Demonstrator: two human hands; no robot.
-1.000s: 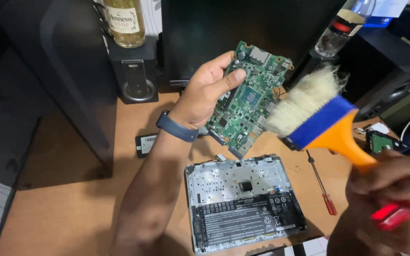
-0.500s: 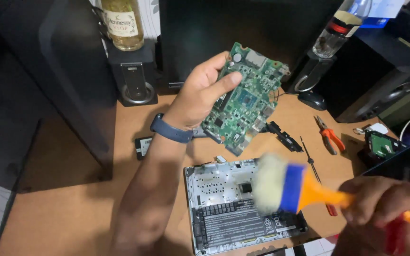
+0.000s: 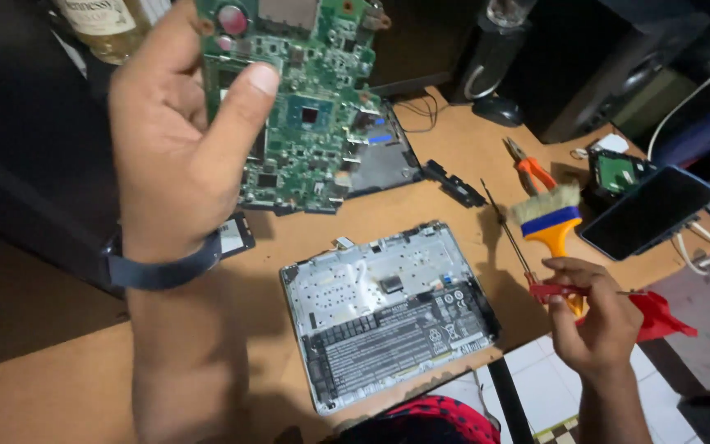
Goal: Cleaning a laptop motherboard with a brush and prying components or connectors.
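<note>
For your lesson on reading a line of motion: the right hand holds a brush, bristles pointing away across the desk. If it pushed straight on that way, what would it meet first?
Probably the orange-handled pliers lying just beyond the brush in the right hand; depth is uncertain, so the bristles might pass above them.

It looks like a home electronics-repair desk: a wooden tabletop [image 3: 59, 386] carries an opened laptop base [image 3: 388, 308], orange-handled pliers [image 3: 529, 168] and a screwdriver [image 3: 507, 234], with dark speakers [image 3: 593, 66] and a bottle [image 3: 112, 29] behind, tiled floor [image 3: 536, 386] below.
</note>
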